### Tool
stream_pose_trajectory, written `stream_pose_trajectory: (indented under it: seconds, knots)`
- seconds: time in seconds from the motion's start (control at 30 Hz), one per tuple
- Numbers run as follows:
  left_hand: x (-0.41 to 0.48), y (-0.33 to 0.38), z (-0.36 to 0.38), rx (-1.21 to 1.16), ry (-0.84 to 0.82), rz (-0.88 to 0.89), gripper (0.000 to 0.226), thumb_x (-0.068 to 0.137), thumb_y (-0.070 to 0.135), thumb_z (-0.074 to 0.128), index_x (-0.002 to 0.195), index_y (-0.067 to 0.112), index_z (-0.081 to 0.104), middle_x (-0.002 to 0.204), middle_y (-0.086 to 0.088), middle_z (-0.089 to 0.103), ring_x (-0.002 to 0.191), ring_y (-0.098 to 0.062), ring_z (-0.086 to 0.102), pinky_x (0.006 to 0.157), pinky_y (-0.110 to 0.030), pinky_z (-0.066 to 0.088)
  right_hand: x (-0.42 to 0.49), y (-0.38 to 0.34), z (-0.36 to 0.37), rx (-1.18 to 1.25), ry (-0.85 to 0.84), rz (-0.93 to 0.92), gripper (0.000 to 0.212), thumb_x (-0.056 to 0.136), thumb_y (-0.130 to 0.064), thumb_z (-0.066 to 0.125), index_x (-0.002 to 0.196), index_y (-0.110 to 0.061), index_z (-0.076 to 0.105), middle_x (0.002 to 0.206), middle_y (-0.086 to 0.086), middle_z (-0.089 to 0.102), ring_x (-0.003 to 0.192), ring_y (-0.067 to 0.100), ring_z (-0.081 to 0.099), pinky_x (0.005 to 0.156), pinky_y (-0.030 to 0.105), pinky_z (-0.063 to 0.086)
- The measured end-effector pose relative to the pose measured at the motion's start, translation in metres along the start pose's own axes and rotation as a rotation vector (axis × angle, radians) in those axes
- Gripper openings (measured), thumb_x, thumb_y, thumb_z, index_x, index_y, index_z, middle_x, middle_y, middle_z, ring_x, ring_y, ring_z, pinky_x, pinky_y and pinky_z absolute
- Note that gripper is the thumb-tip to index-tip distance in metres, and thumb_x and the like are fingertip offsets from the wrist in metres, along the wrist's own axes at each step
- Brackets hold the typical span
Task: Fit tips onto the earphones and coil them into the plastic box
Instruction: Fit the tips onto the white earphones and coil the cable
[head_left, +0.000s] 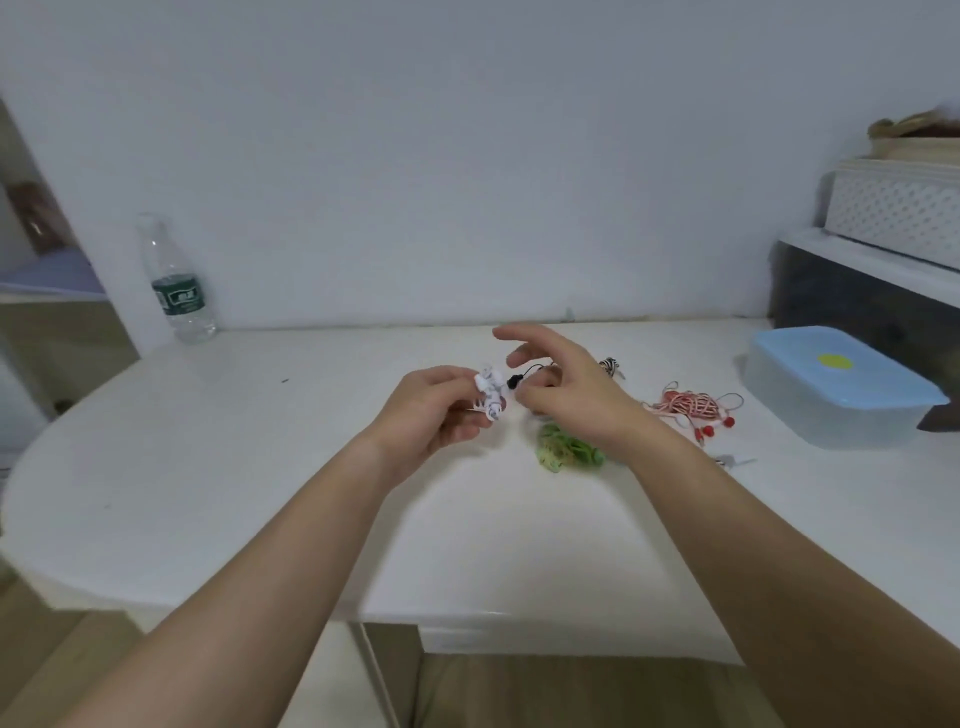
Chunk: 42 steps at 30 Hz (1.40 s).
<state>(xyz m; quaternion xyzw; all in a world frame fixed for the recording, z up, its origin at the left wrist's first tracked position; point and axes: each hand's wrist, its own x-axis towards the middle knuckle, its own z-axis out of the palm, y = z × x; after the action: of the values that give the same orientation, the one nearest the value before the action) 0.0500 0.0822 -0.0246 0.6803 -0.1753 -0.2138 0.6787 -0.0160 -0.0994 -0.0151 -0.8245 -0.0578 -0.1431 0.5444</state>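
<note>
My left hand (436, 410) pinches a small white bundle of earphones (491, 399) above the middle of the white table (260, 467). Just to its right my right hand (558, 384) hovers with fingers spread and relaxed, holding nothing. Partly hidden behind that hand lies a black earphone (515, 382) on its thin cord. A coiled green earphone set (569, 451) sits below my right wrist. Further right lies a red-and-white coiled set (688, 408). The plastic box (836, 389), translucent with a blue lid on, stands at the right edge.
A clear water bottle (179, 288) with a green label stands at the back left by the wall. A black-and-white striped item (609, 366) lies behind my right hand. A dark storage unit (862, 306) with a white lattice basket (898, 208) rises at the far right.
</note>
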Motion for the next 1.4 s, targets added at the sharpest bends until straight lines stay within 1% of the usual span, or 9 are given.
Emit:
stream_pose_trajectory:
  seconds: [0.13,0.23,0.57,0.67,0.8,0.93,1.13,1.3,1.4]
  knots:
    - [-0.005,-0.016,-0.011,0.022,-0.035,-0.095,0.021,0.091,0.014,0.063,0.105,0.003,0.073,0.099,-0.015,0.075,0.074,-0.015,0.064,0.066,-0.02,0.054,0.001,0.004,0.011,-0.111,-0.197,-0.031,0.026,0.087,-0.007,0.072,0.106,-0.024,0.075,0.108,0.001,0.067,0.062,0.005,0.055,0.067,0.02,0.046]
    - [-0.006,-0.026,-0.012,0.017,-0.074,-0.181,0.018,0.088,0.012,0.064,0.1,0.001,0.074,0.098,-0.017,0.075,0.073,-0.016,0.064,0.074,-0.025,0.056,0.005,0.015,0.019,-0.242,-0.228,-0.031,0.015,0.083,-0.023,0.08,0.096,-0.029,0.076,0.097,0.0,0.067,0.063,0.008,0.055,0.068,0.022,0.045]
    - [-0.008,-0.034,-0.003,0.122,-0.127,-0.252,0.029,0.093,0.027,0.069,0.105,0.002,0.074,0.102,-0.013,0.076,0.093,-0.026,0.075,0.077,-0.022,0.06,0.004,0.031,0.007,-0.301,-0.228,0.058,0.02,0.081,-0.029,0.082,0.079,-0.02,0.064,0.057,-0.024,0.053,0.051,-0.002,0.047,0.052,0.012,0.032]
    - [-0.01,-0.027,-0.014,0.298,-0.052,-0.242,0.038,0.096,0.038,0.064,0.101,0.001,0.073,0.094,-0.013,0.077,0.082,-0.028,0.076,0.069,-0.028,0.06,0.003,0.031,-0.002,-0.225,-0.239,0.122,0.022,0.082,-0.027,0.082,0.08,-0.013,0.065,0.062,-0.014,0.058,0.057,0.005,0.049,0.055,0.014,0.035]
    - [-0.006,-0.018,-0.044,0.405,0.227,-0.137,0.027,0.098,0.025,0.059,0.094,0.001,0.071,0.083,-0.015,0.076,0.059,-0.023,0.07,0.05,-0.023,0.052,0.006,0.032,-0.005,-0.166,-0.202,0.136,0.034,0.07,-0.044,0.084,0.079,-0.016,0.067,0.073,0.018,0.063,0.068,0.02,0.053,0.069,0.03,0.042]
    - [0.007,-0.027,-0.073,0.543,0.498,-0.06,0.013,0.094,0.015,0.055,0.092,0.014,0.068,0.082,-0.003,0.074,0.054,-0.015,0.062,0.05,-0.022,0.044,0.022,0.029,0.005,-0.075,-0.114,0.114,0.021,0.079,-0.018,0.084,0.082,-0.008,0.066,0.062,-0.002,0.068,0.064,0.013,0.062,0.066,0.024,0.048]
    - [0.016,-0.047,-0.078,0.843,0.435,-0.048,0.031,0.087,0.008,0.047,0.093,0.029,0.069,0.096,0.011,0.065,0.089,-0.012,0.062,0.081,-0.026,0.049,0.045,0.031,0.023,-0.118,-0.073,0.112,0.013,0.083,-0.02,0.08,0.084,-0.011,0.072,0.056,-0.005,0.066,0.055,0.01,0.059,0.061,0.024,0.047]
    - [0.015,-0.048,-0.072,0.84,0.302,0.03,0.012,0.078,0.025,0.071,0.087,0.031,0.068,0.088,0.01,0.067,0.078,-0.007,0.062,0.068,-0.02,0.048,0.054,0.036,0.031,-0.113,-0.069,0.111,0.01,0.086,-0.024,0.078,0.084,-0.014,0.075,0.069,0.004,0.073,0.048,0.007,0.052,0.053,0.024,0.041]
    - [0.016,-0.051,-0.071,0.877,0.25,0.033,0.019,0.072,0.04,0.081,0.084,0.032,0.069,0.086,0.011,0.067,0.074,-0.007,0.062,0.067,-0.024,0.05,0.055,0.039,0.034,-0.093,-0.096,0.114,0.011,0.086,-0.025,0.078,0.085,-0.014,0.075,0.07,0.005,0.073,0.049,0.008,0.052,0.052,0.023,0.041]
